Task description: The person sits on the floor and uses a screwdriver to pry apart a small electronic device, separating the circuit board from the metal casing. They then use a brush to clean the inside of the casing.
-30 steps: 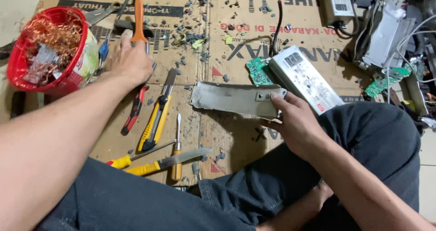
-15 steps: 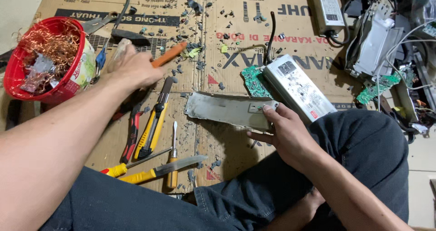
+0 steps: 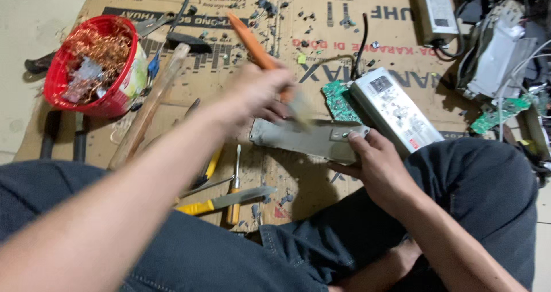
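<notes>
Orange-handled tool (image 3: pixel 252 39), lifted off the cardboard since earlier, is gripped in the left hand (image 3: pixel 258 91) over the right hand's (image 3: pixel 376 163) pinched metal plate (image 3: pixel 298 140); red basket (image 3: pixel 60 62) holds copper wire (image 3: pixel 97 48).

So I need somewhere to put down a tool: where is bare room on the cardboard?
Bare cardboard lies between the orange-handled tool and the grey box. It is crowded below the left hand, around the knife, and among the wiring at right.
</notes>
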